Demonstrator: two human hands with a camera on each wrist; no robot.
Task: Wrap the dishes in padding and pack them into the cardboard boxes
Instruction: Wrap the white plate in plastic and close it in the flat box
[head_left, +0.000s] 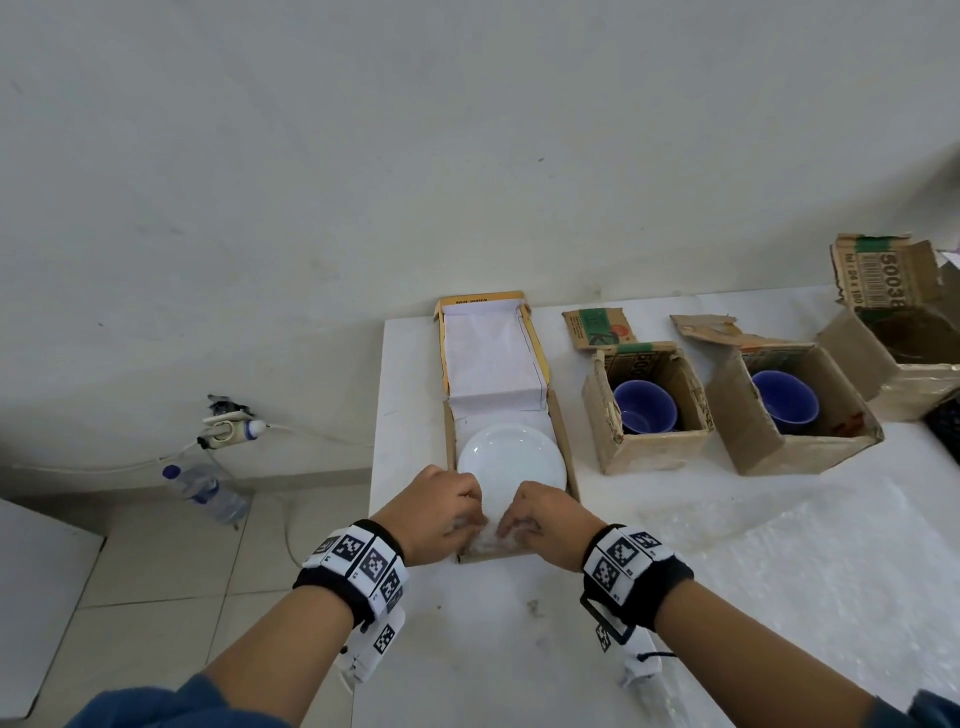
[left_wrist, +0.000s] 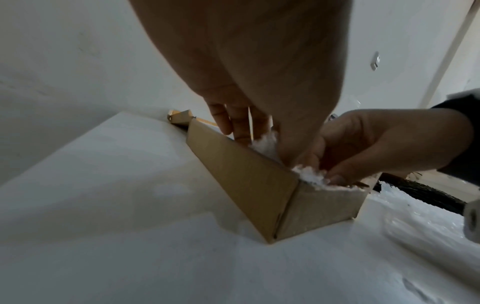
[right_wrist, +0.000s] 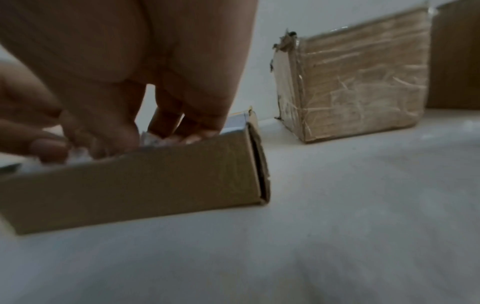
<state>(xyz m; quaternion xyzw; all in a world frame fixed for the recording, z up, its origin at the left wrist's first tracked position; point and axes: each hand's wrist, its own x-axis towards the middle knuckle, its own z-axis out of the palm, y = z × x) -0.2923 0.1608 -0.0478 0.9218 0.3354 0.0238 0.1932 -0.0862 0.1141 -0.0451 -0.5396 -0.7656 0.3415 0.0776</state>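
White table (head_left: 467, 649) fills the lower centre and right of the head view, set against a pale wall, with tiled floor at lower left. Nearest, at the bottom of the frame, two forearms with tagged wristbands reach forward. The left hand (head_left: 436, 512) and right hand (head_left: 545, 519) meet at centre over the near end of a flat box (head_left: 569, 467). Both have fingers curled, pinching white padding (head_left: 491, 538) at the box's near wall; the left wrist view shows the right thumb and fingertips (left_wrist: 337, 179) nipping a crumpled tuft (left_wrist: 309, 174) at the box corner. Just beyond the hands, a white plate (head_left: 511, 457) lies inside the box, its near edge hidden under padding and hands. Past the plate, the box lid (head_left: 493, 353) lies open, lined with white paper. Right of centre stand two small cartons (head_left: 644, 447) (head_left: 795, 452), each with a blue bowl (head_left: 644, 405) (head_left: 784, 408) inside. At far right, a larger carton (head_left: 893, 358) stands open. Bubble wrap (head_left: 805, 571) covers the table at lower right. On the floor at middle left lie a bottle (head_left: 205, 491) and a power strip (head_left: 231, 428).
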